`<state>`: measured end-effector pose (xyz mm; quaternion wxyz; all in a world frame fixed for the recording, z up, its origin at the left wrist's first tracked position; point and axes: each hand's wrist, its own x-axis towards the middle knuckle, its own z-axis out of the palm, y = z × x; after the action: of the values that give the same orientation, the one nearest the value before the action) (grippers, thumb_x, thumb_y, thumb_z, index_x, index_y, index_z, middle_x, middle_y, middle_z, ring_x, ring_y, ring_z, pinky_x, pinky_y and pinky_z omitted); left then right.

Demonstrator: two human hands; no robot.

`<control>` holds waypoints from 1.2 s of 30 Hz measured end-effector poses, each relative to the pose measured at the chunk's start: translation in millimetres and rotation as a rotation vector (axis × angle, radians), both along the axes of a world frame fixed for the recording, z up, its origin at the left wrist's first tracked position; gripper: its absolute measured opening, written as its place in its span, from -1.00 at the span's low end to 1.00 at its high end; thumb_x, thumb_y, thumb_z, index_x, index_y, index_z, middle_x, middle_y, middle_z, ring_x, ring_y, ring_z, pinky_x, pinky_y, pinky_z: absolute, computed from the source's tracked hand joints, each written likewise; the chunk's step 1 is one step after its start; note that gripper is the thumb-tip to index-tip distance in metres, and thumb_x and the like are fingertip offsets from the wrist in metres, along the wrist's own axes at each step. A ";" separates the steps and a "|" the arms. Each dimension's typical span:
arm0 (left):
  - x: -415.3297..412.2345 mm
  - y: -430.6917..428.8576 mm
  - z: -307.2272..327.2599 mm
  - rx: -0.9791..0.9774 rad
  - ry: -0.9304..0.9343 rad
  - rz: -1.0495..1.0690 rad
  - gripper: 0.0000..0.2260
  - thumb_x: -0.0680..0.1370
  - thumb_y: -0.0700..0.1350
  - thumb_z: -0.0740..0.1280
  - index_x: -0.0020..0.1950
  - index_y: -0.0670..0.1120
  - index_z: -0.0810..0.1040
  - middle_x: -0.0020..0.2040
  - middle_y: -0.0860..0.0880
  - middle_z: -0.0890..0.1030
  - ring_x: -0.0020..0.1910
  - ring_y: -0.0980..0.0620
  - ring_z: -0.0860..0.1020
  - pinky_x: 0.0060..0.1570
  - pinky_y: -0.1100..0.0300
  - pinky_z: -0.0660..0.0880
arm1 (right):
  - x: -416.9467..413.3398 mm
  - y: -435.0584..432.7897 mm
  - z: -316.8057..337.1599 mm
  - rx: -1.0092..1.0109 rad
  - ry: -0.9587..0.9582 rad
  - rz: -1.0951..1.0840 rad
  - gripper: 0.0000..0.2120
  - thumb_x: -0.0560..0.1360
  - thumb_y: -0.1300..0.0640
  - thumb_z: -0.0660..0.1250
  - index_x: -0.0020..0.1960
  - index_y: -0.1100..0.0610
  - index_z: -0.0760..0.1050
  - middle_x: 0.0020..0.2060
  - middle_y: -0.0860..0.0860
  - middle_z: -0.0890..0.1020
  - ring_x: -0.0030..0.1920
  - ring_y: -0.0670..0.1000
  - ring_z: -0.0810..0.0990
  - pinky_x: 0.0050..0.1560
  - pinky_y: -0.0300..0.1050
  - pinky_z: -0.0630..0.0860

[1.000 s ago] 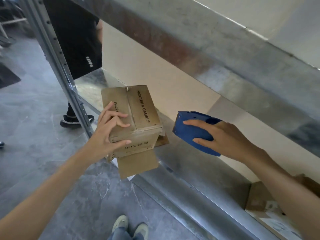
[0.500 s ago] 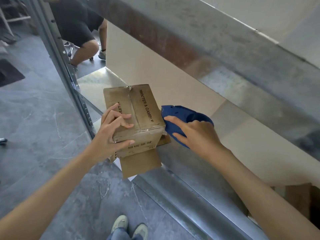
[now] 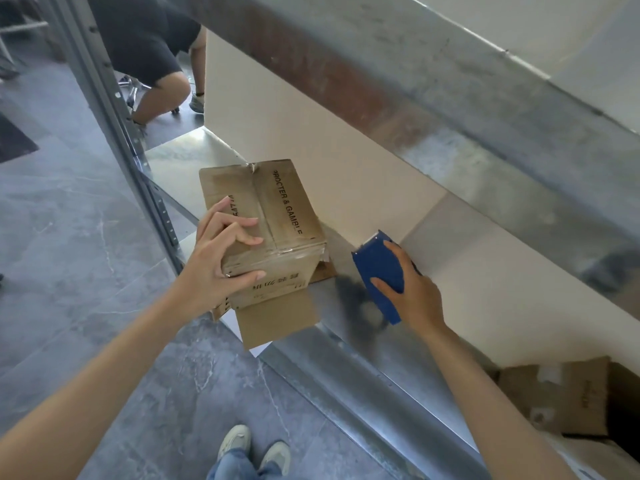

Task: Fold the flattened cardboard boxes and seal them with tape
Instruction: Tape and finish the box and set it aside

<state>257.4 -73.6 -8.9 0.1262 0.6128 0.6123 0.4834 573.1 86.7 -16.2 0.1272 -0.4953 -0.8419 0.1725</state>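
A small brown cardboard box (image 3: 277,209) with black print stands on the metal shelf (image 3: 349,344). Its top flaps are closed, clear tape runs along the seam and over the near edge, and one flap hangs loose below the front face. My left hand (image 3: 221,268) grips the box's near left corner, fingers on top and thumb on the front. My right hand (image 3: 412,292) holds a blue tape dispenser (image 3: 379,271) on the shelf, a little to the right of the box and apart from it.
A beige back panel (image 3: 346,174) stands behind the box and a metal beam (image 3: 450,98) runs overhead. A grey upright post (image 3: 114,109) stands left of the box. More cardboard (image 3: 568,396) lies on a lower level at right. A seated person's legs (image 3: 156,84) show behind.
My right hand has drawn the blue dispenser away from the box's right side, down and to the right. My left hand keeps its grip on the box.
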 end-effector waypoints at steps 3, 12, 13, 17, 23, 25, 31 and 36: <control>2.1 1.6 1.4 -0.006 -0.008 0.007 -0.62 0.38 0.10 0.46 0.10 -0.06 0.55 0.31 0.06 0.45 0.58 -0.08 0.10 0.54 0.21 0.00 | 27.2 -5.3 -19.2 -0.023 -0.020 -0.083 -0.32 0.56 -0.18 0.32 0.55 -0.30 0.02 -0.02 0.02 0.66 -0.30 -0.02 0.48 -0.28 -0.11 0.43; 2.6 1.0 2.3 -0.025 -0.015 0.014 -0.60 0.37 0.12 0.46 0.09 -0.07 0.55 0.30 -0.03 0.47 0.57 -0.10 0.11 0.55 0.15 0.01 | 35.1 -8.1 -47.9 -0.027 -0.037 -0.112 -0.33 0.54 -0.23 0.31 0.55 -0.29 0.05 -0.28 -0.02 0.62 -0.45 -0.12 0.48 -0.39 -0.06 0.50; 2.6 1.1 2.0 -0.023 -0.014 0.014 -0.60 0.37 0.12 0.46 0.09 -0.07 0.55 0.29 -0.03 0.47 0.57 -0.10 0.11 0.55 0.16 0.01 | 35.8 -6.5 -48.5 -0.038 -0.035 -0.108 -0.32 0.53 -0.23 0.31 0.55 -0.28 0.06 -0.26 -0.03 0.62 -0.44 -0.12 0.48 -0.40 -0.10 0.48; 1.9 1.6 0.4 -0.014 -0.011 0.017 -0.61 0.37 0.11 0.46 0.10 -0.03 0.53 0.30 -0.01 0.46 0.57 -0.07 0.11 0.54 0.20 0.01 | 40.0 -1.8 -47.3 -0.130 0.005 -0.043 -0.30 0.53 -0.19 0.35 0.52 -0.34 0.02 0.04 -0.13 0.53 -0.22 -0.15 0.51 -0.34 -0.38 0.32; 3.3 0.6 0.8 -0.021 -0.033 0.025 -0.60 0.35 0.10 0.50 0.10 -0.02 0.53 0.30 0.00 0.47 0.57 -0.06 0.12 0.53 0.24 0.02 | 45.5 -1.2 -50.3 -0.129 0.017 0.008 -0.36 0.55 -0.05 0.38 0.49 -0.30 0.11 -0.20 -0.11 0.56 -0.34 -0.19 0.51 -0.34 -0.31 0.33; 3.7 1.0 2.5 -0.021 -0.026 0.031 -0.60 0.33 0.01 0.55 0.10 -0.03 0.53 0.30 -0.03 0.47 0.57 -0.08 0.12 0.53 0.22 0.02 | 45.0 -1.5 -50.1 -0.110 0.005 0.012 -0.37 0.55 -0.05 0.38 0.50 -0.25 0.15 -0.20 -0.12 0.54 -0.31 -0.24 0.50 -0.30 -0.36 0.34; 4.9 0.1 6.3 -0.017 -0.020 0.036 -0.60 0.32 -0.07 0.55 0.10 -0.08 0.54 0.30 -0.06 0.48 0.57 -0.10 0.12 0.56 0.06 0.04 | 52.1 -6.3 -40.7 0.016 -0.147 0.055 -0.30 0.54 -0.20 0.32 0.56 -0.28 0.04 0.08 -0.02 0.37 0.01 0.05 0.46 -0.15 -0.14 0.45; 4.3 0.8 5.4 -0.033 -0.034 0.032 -0.56 0.32 -0.17 0.62 0.11 -0.07 0.53 0.38 -0.05 0.41 0.61 -0.08 0.03 0.57 0.00 0.00 | 34.6 -6.7 -10.6 0.205 -0.175 0.027 -0.34 0.52 -0.23 0.33 0.56 -0.16 0.21 0.15 0.06 0.37 0.09 0.10 0.44 -0.16 -0.02 0.54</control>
<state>261.7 -72.8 -3.4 0.1390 0.5925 0.6275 0.4858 607.8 80.0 -26.8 0.1008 -0.4813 -0.8697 0.0433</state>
